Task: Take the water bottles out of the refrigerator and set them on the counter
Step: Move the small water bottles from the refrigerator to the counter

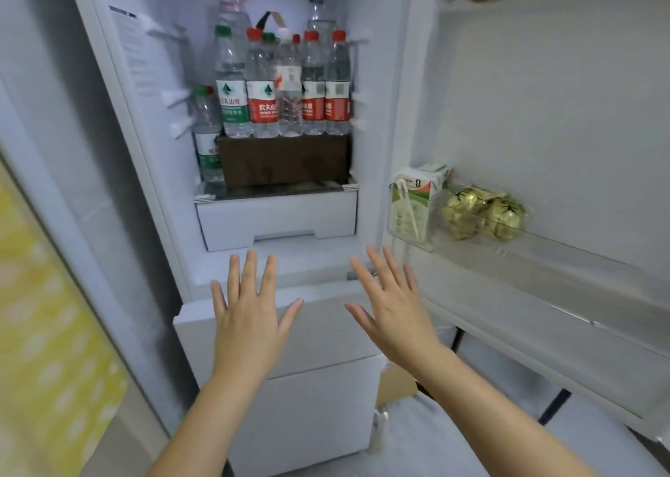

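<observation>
Inside the open white refrigerator, a crowd of clear plastic water bottles stands upright on a dark brown rectangular box, which sits on a glass shelf. Most have red caps and red-and-white labels. One taller green-capped, green-labelled bottle stands at the left end of the front row. A further green-labelled bottle stands lower, on the shelf itself, just beside the box's left end. Two larger clear bottles with carry handles rise behind the row.

None of the bottles is being held. The left hand and right hand are both raised with palms facing away and fingers straight and spread. They hold nothing and hover in front of the white drawer front below the shelf, well short of the bottles. No counter is in view.

By the look of it the task is at its very start: the reach toward the first bottle, with no grasp made yet. The next move calls for lifting the hands to shelf height and wrapping the fingers round the body of a front-row bottle. The bottles are packed touching one another, so a straight pull outward seems wise, to avoid toppling a neighbour off the box edge.

On the door, a clear plastic door shelf holds a small white-and-green drink carton with a straw and gold-foil-wrapped lumps.
</observation>
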Demonstrator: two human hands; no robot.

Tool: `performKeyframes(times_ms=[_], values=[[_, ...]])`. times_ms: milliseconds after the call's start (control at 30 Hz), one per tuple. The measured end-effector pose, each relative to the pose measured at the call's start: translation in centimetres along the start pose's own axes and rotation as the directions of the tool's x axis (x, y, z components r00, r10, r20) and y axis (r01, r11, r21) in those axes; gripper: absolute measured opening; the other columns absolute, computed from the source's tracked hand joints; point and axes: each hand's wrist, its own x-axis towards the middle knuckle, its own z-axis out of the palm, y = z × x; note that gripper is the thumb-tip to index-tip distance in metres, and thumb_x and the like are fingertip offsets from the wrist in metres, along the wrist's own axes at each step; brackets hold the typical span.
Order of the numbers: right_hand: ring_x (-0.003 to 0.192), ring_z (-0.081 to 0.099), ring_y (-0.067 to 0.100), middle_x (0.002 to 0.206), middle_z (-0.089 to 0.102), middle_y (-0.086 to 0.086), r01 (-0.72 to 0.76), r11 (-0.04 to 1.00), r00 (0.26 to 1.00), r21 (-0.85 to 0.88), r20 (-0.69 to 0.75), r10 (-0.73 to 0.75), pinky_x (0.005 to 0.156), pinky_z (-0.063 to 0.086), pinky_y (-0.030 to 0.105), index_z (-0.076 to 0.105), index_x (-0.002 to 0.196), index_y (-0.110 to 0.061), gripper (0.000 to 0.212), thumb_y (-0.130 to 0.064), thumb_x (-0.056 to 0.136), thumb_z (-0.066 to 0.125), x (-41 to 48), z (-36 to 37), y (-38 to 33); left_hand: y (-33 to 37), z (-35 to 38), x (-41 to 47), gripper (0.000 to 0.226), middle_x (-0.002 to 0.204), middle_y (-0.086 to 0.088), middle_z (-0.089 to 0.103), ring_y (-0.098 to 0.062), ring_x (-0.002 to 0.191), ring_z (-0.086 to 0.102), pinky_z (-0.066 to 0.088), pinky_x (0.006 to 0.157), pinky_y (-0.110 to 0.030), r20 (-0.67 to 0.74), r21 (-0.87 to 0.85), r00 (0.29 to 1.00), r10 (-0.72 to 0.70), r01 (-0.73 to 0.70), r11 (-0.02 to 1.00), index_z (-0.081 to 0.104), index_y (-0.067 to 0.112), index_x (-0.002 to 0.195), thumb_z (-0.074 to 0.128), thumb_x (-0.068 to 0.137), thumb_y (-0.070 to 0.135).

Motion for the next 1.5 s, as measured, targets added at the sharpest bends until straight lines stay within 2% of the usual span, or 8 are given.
performKeyframes(times_ms=[200,433,600,800,1067,1167,1333,1500], values=[[0.151,0.005,0.03,0.163,0.012,0.009,0.077,0.993,0.996,0.087,-0.041,-0.074,0.119,0.008,0.05,0.02,0.154,-0.026,0.072,-0.059,0.091,0.016,11.6,3.1,-1.3,-4.3,0.5,7.9,0.081,0.162,-0.008,0.002,-0.026,0.149,-0.01,0.005,0.119,-0.054,0.004,0.048,0.994,-0.107,0.106,0.993,0.012,0.02,0.155,0.017,0.087,0.064],[0.15,-0.013,0.024,0.164,-0.009,0.001,0.096,0.99,0.995,0.104,0.02,-0.099,0.121,0.001,0.05,0.001,0.156,-0.031,0.067,-0.05,0.101,0.034,24.5,5.4,-3.8,-8.7,0.7,18.1,0.071,0.162,-0.009,0.001,-0.03,0.148,-0.007,0.005,0.117,-0.053,-0.002,0.226,0.99,-0.141,0.138,0.964,0.01,0.02,0.155,0.036,0.097,0.054],[0.151,-0.008,0.024,0.165,-0.003,0.0,0.035,0.994,0.999,0.102,0.03,-0.038,0.12,0.005,0.053,0.005,0.156,-0.028,0.066,-0.045,0.101,0.039,32.1,5.9,-4.0,-11.6,1.3,26.0,0.068,0.161,-0.015,0.004,-0.036,0.147,0.0,0.009,0.117,-0.055,0.066,0.376,0.992,-0.107,0.074,0.924,0.01,0.016,0.154,0.042,0.096,0.033],[0.151,0.0,0.018,0.165,0.005,-0.002,0.087,0.996,0.996,0.027,0.027,-0.087,0.121,0.009,0.05,0.007,0.156,-0.017,0.065,-0.034,0.103,0.039,38.8,5.0,-2.8,-14.1,0.9,34.6,0.072,0.16,-0.019,0.009,-0.037,0.147,0.004,0.005,0.119,-0.051,0.094,0.551,0.994,-0.052,-0.008,0.834,0.015,0.011,0.152,0.049,0.093,0.034],[0.149,0.017,0.016,0.162,0.022,0.001,0.153,0.986,0.986,-0.06,-0.062,-0.157,0.118,0.019,0.04,0.021,0.155,-0.016,0.065,-0.018,0.096,0.048,40.7,5.0,-2.8,-16.4,-0.4,42.9,0.069,0.153,-0.024,0.025,-0.037,0.141,0.025,0.015,0.119,-0.045,-0.002,0.708,0.998,0.062,-0.043,0.704,0.023,-0.003,0.147,0.049,0.091,0.029],[0.148,0.02,0.016,0.161,0.024,0.001,0.174,0.984,0.982,-0.025,-0.065,-0.176,0.118,0.023,0.038,0.024,0.154,-0.016,0.065,-0.018,0.094,0.05,41.1,4.8,-2.5,-16.3,-0.8,45.9,0.063,0.149,-0.023,0.032,-0.035,0.135,0.033,0.023,0.115,-0.043,-0.017,0.673,0.997,0.08,-0.048,0.739,0.029,-0.003,0.143,0.049,0.092,0.029],[0.149,0.018,0.017,0.162,0.021,0.002,0.186,0.982,0.981,0.005,-0.051,-0.186,0.118,0.025,0.039,0.02,0.155,-0.015,0.069,-0.015,0.093,0.051,41.1,5.0,-2.2,-15.7,-1.7,48.7,0.057,0.136,-0.021,0.041,-0.037,0.122,0.044,0.042,0.101,-0.044,0.103,0.551,0.992,-0.072,0.003,0.835,0.036,-0.002,0.139,0.057,0.088,0.012],[0.149,0.017,0.016,0.162,0.02,0.001,0.181,0.983,0.982,0.005,-0.052,-0.18,0.115,0.032,0.037,0.019,0.155,-0.015,0.07,-0.017,0.093,0.052,41.0,5.1,-2.3,-15.7,-2.9,49.1,0.054,0.131,-0.016,0.046,-0.034,0.118,0.052,0.038,0.099,-0.044,0.1,0.513,0.987,-0.123,0.054,0.857,0.039,0.003,0.137,0.06,0.089,0.016]])
